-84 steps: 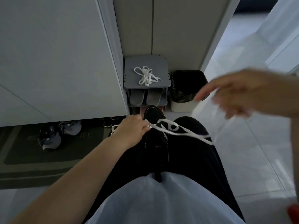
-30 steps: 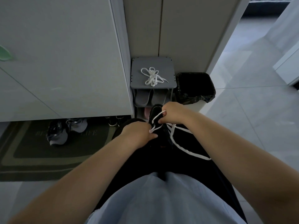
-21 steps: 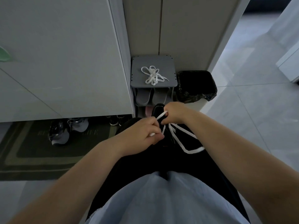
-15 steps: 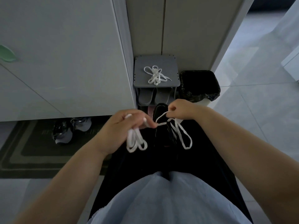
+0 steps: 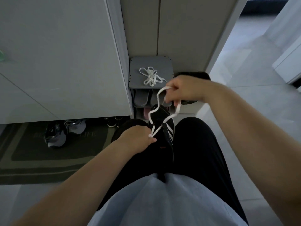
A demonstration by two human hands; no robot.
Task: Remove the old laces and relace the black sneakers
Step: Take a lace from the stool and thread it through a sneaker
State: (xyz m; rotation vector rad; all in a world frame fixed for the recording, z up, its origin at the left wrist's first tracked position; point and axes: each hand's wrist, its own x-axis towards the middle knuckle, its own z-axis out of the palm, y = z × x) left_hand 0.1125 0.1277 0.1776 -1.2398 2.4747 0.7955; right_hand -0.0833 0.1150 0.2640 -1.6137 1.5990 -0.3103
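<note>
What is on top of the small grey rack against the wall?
A loose tangle of white laces lies on the grey rack, on its top panel. The right hand, pinching another lace, covers the panel's front right corner; what lies there cannot be seen.

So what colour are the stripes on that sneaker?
White stripes on the black sneaker, head view.

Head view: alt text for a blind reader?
A person's right hand holds a white lace above a black sneaker between their knees; the left hand pinches it at the shoe. Another lace lies on a grey shoe rack beyond.
</note>
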